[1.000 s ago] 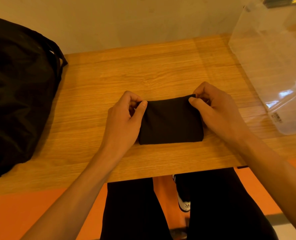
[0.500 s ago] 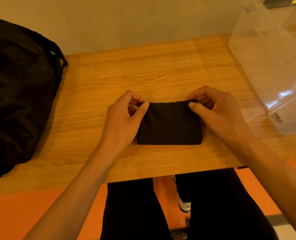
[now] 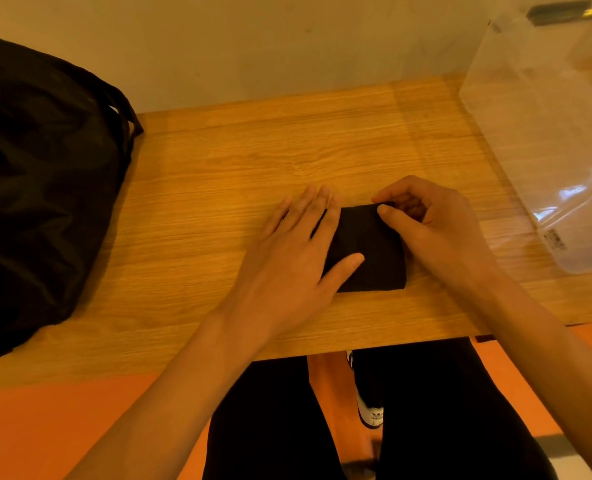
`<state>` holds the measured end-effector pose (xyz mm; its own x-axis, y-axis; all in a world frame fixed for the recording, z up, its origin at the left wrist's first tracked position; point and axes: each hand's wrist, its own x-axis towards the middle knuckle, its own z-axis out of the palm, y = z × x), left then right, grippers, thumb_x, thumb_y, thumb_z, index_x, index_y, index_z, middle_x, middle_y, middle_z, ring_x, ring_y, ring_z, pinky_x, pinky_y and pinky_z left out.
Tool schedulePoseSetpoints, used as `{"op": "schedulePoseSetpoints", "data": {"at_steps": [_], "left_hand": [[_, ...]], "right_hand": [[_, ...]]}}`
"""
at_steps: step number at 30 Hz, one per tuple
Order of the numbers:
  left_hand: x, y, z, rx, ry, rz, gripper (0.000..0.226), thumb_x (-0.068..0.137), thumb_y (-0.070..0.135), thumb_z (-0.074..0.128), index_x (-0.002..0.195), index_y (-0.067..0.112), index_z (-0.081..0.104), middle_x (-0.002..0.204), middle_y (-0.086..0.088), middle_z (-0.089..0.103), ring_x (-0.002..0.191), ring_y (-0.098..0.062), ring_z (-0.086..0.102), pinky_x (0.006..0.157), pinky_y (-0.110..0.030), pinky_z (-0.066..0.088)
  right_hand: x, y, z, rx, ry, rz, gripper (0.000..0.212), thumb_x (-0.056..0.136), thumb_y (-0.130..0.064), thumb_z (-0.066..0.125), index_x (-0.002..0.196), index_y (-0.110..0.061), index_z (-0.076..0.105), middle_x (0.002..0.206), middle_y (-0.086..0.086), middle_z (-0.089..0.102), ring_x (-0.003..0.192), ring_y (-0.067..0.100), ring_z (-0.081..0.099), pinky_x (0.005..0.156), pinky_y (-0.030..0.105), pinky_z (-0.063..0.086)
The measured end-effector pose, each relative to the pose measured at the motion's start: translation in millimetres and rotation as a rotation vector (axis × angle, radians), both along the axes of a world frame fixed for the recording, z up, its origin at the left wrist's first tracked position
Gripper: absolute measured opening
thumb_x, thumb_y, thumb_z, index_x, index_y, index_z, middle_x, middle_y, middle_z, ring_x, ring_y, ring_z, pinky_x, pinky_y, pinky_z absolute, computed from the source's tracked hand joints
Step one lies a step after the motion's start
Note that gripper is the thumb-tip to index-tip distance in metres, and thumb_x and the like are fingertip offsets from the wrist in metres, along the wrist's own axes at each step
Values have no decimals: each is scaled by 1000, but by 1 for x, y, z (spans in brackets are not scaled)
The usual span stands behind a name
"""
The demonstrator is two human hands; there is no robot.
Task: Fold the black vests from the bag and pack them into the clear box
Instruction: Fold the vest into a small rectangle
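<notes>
I am looking down through the head camera at a wooden table, which is filling most of the view and is standing against a pale wall. Below its near edge an orange floor is showing. A black bag is lying slumped on the left end of the table, with its straps hanging down on its right side. At the far right a clear box is standing on the table, well apart from the bag. The person is sitting with legs in black trousers below the table edge. The left hand is lying flat with straight fingers close together, pressing on the left part of the vest, and its thumb is resting on the cloth. The right hand is curling, and its thumb and bent fingers are pinching the far right corner of the vest. The vest is lying as a small folded black rectangle on the table, near the front edge, between the two hands, nearer to the box than to the bag and touching neither of them. Between the legs a black and white shoe is showing on the floor. A small label is sitting on the near lower part of the box.
</notes>
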<state>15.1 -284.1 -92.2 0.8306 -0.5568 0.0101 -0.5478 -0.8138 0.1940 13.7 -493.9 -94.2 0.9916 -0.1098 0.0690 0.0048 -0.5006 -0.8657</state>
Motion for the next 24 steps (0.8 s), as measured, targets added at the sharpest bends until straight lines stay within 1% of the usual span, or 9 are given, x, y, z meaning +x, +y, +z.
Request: {"op": "schedulePoseSetpoints", "data": {"at_steps": [8, 10, 12, 14, 16, 17, 19, 21, 24], "left_hand": [[-1, 4, -10, -16, 1, 17, 85, 95, 72, 15, 164, 22, 9, 171, 2, 9, 157, -12, -5, 125, -33, -4], [0, 5, -8, 0, 3, 15, 87, 94, 74, 15, 164, 23, 8, 171, 3, 8, 157, -12, -5, 125, -34, -4], [0, 7, -4, -14, 13, 9, 88, 93, 76, 13, 164, 25, 4, 171, 4, 0, 156, -11, -11, 126, -35, -5], [2, 9, 2, -74, 17, 8, 82, 96, 71, 10, 163, 25, 1, 170, 6, -7, 155, -8, -15, 127, -35, -7], [3, 9, 4, -105, 1, 0, 72, 102, 62, 7, 163, 24, 1, 170, 7, -7, 154, -7, -16, 127, -35, -7], [3, 9, 2, -100, 0, -7, 69, 103, 58, 5, 163, 24, 1, 170, 7, -7, 154, -6, -17, 127, -35, -6], [3, 10, -5, -76, 10, -11, 66, 105, 55, 4, 163, 23, -1, 170, 7, -7, 153, -4, -18, 127, -37, -4], [4, 11, -11, -56, 15, 2, 67, 104, 55, 5, 163, 23, -1, 170, 7, -7, 153, -5, -18, 127, -37, -5], [9, 16, -16, -43, 31, 32, 72, 102, 60, 7, 163, 24, -1, 170, 7, -5, 155, -8, -14, 127, -37, -4]], "right_hand": [[-2, 1, 1, -57, 20, -35, 8, 93, -21, 69, 98, -26, 72, 90, -11, 68, 85, 5, 62, 75, 20, 48], [0, 0, 1, -95, 34, -29, 9, 92, -19, 68, 94, -27, 72, 91, -8, 66, 83, 4, 61, 72, 14, 44], [0, 1, 3, -182, 1, -35, 11, 91, -18, 68, 96, -27, 72, 98, -6, 63, 83, 5, 59, 70, 7, 41], [-3, 4, 8, -350, -147, -26, 18, 92, -20, 66, 109, -23, 72, 110, -3, 59, 96, 9, 58, 82, 14, 43], [-6, 12, 11, -580, -290, 43, 32, 96, -28, 56, 123, -17, 68, 124, 3, 61, 115, 21, 56, 94, 35, 46], [-8, 17, 11, -678, -300, 93, 39, 98, -32, 49, 129, -16, 66, 132, 5, 61, 124, 24, 54, 99, 40, 44], [-12, 26, 6, -835, -201, 206, 54, 102, -42, 33, 142, -13, 56, 148, 8, 53, 140, 25, 44, 113, 43, 35], [-14, 28, -2, -896, -54, 270, 72, 102, -53, 12, 156, -12, 35, 161, 8, 36, 152, 21, 25, 125, 39, 18], [-13, 19, -9, -883, 55, 279, 81, 95, -58, -6, 162, -17, 10, 169, 2, 14, 156, 13, 3, 126, 35, -2]]}}
